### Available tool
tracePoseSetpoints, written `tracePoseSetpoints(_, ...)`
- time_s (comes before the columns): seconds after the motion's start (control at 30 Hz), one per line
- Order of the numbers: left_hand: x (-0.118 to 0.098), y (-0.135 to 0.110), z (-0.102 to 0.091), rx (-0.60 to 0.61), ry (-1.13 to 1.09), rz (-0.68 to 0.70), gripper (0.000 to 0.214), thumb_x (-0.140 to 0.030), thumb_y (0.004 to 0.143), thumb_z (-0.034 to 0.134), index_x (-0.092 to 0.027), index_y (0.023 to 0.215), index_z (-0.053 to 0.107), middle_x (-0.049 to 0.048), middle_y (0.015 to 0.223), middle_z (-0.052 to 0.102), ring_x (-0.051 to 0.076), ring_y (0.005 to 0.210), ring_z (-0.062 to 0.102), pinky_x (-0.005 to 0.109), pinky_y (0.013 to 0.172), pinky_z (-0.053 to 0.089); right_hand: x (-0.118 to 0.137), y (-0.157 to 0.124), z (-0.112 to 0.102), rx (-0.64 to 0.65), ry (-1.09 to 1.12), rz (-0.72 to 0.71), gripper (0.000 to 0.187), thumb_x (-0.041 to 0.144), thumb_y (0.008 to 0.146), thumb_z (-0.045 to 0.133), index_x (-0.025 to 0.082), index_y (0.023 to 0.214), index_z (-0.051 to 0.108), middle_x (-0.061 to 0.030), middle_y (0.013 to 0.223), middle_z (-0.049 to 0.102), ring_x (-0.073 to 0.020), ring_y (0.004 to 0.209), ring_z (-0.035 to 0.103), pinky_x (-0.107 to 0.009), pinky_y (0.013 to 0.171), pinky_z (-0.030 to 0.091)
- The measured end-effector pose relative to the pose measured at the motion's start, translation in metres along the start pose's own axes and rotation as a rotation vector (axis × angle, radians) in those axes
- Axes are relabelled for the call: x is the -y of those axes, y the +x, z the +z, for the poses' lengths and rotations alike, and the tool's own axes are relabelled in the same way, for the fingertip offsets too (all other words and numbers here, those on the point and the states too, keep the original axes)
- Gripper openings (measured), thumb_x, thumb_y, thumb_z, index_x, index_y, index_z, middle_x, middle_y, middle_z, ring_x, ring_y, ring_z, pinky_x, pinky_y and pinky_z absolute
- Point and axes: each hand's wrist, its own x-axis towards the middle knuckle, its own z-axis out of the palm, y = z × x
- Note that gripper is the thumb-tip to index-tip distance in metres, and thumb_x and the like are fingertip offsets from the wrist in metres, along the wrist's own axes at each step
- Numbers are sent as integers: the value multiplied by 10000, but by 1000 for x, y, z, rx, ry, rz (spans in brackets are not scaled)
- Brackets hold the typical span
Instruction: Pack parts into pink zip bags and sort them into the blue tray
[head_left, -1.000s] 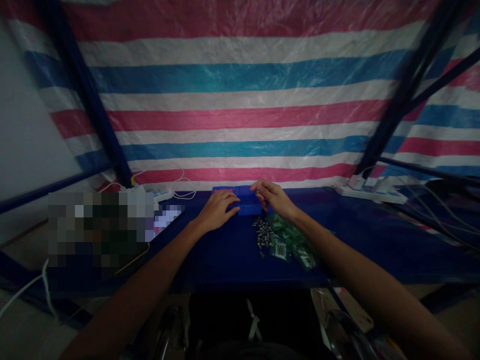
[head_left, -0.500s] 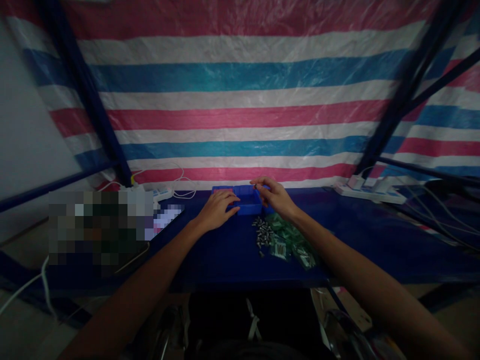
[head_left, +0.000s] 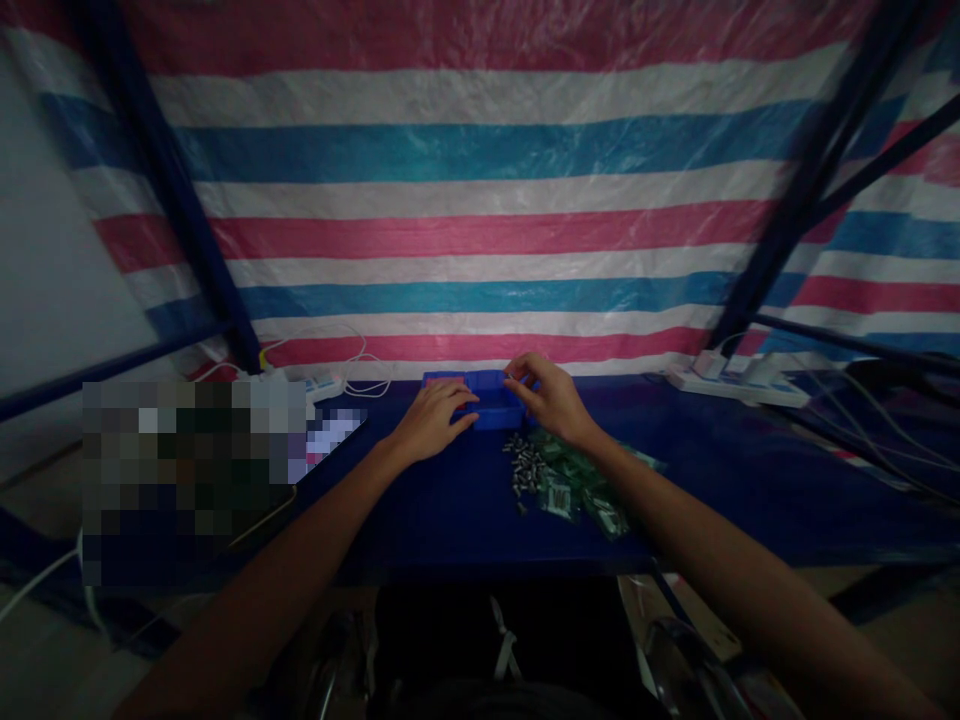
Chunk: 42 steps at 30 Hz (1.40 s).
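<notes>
Far on the table (head_left: pixel 435 520), a blue tray (head_left: pixel 496 416) runs left to right; the left hand (head_left: pixel 437 417), fingers parted, is at its left end. Metal pieces (head_left: pixel 527 464) lie nearward of the closer right hand (head_left: pixel 553 398); whether its curled grip pinches anything is unclear.

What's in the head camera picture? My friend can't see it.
A person's left hand and right hand are at an open blue plastic box; small silvery metal pieces and greenish plastic packets lie nearer on a blue table.
</notes>
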Motion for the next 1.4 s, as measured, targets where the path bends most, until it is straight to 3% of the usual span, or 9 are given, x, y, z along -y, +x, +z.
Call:
tracePoseSetpoints(0.3, -1, 0, 0, 1, 7, -5, 323, -416, 1040, 601, -265, 1318, 662, 67, 1411, 652, 276, 1406, 517, 514, 1207, 383, 1, 2, -3, -31, -48, -11, 47, 269, 918, 667, 252, 962, 661, -55, 904, 650, -217, 802, 623, -386, 729, 492)
tracePoseSetpoints(0.53, -3, -1, -3, 3, -7, -10, 322, -418, 1043, 590, -270, 1322, 657, 68, 1412, 648, 279, 1404, 517, 521, 1195, 392, 5, 0, -2, -1, 122, 147, 145, 355, 911, 730, 265, 1015, 681, -51, 874, 684, -206, 745, 603, -344, 613, 479)
tracePoseSetpoints(0.87, -1, 0, -1, -3, -3, 1, 327, -426, 1040, 594, -265, 1316, 658, 71, 1407, 640, 274, 1393, 519, 514, 1202, 377, 6, 4, 2, 34, 443, 270, 296, 485, 914, 686, 243, 1082, 714, -53, 982, 751, -113, 511, 508, -297, 448, 428)
tracePoseSetpoints(1.2, -3, -1, -3, 9, 2, -6, 324, -426, 1044, 587, -262, 1315, 657, 71, 1402, 645, 278, 1406, 510, 511, 1200, 383, 8, 3, -1, 75, 716, 430, 228, 411, 876, 721, 248, 1026, 777, -69, 1015, 713, -134, 643, 491, -291, 526, 431)
tracePoseSetpoints(1.4, -2, -1, -2, 6, 2, -11, 326, -426, 1043, 584, -271, 1321, 655, 69, 1413, 636, 281, 1386, 523, 516, 1193, 390, 10, 3, -1, 88, 748, 461, 251, 393, 887, 715, 274, 1099, 775, -72, 1015, 707, -146, 655, 486, -295, 522, 415)
